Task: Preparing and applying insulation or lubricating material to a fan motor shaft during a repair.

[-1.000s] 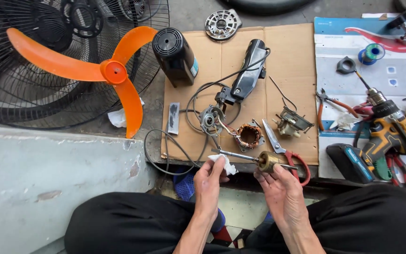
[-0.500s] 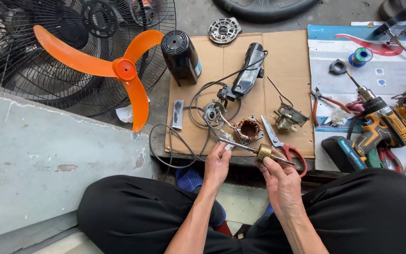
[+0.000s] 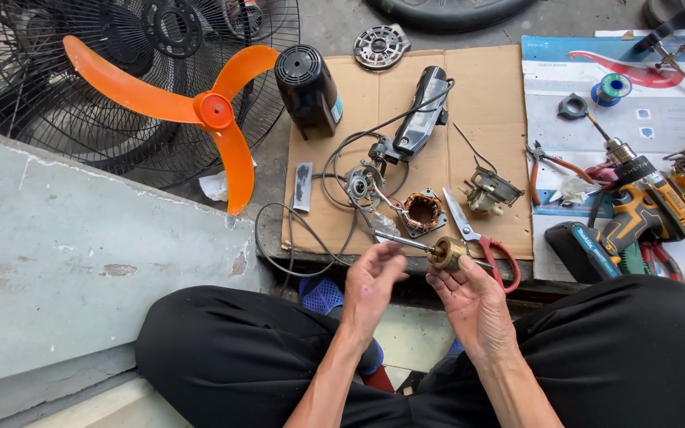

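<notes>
Brass-coloured and round, the rotor (image 3: 448, 254) of the small fan motor sits between the fingers of the right hand (image 3: 473, 305), which are closed around its body. Its thin steel shaft (image 3: 402, 239) points away to the left and a little up. The left hand (image 3: 370, 284) is just beside this shaft; its fingers (image 3: 390, 257) are curled narrow near the shaft, but I cannot tell if they really pinch it or only touch it. Both hands are above the person's lap, at the near edge of the cardboard sheet (image 3: 477, 103).

To do this step well, I think the right hand should grip the rotor by its round body and not press on the shaft end, so the shaft stays straight. The left fingers should work along the shaft with light pressure.

On the cardboard, just beyond the hands, lie the stator with copper winding (image 3: 422, 212), the scissors with red handles (image 3: 481, 242) and a small gearbox part (image 3: 489, 190). It is better to keep the rotor over the cardboard, because a small piece that falls between the knees would be hard to find. The orange fan blade (image 3: 200, 111) and the cordless drill (image 3: 644, 208) are well apart and do not disturb.
</notes>
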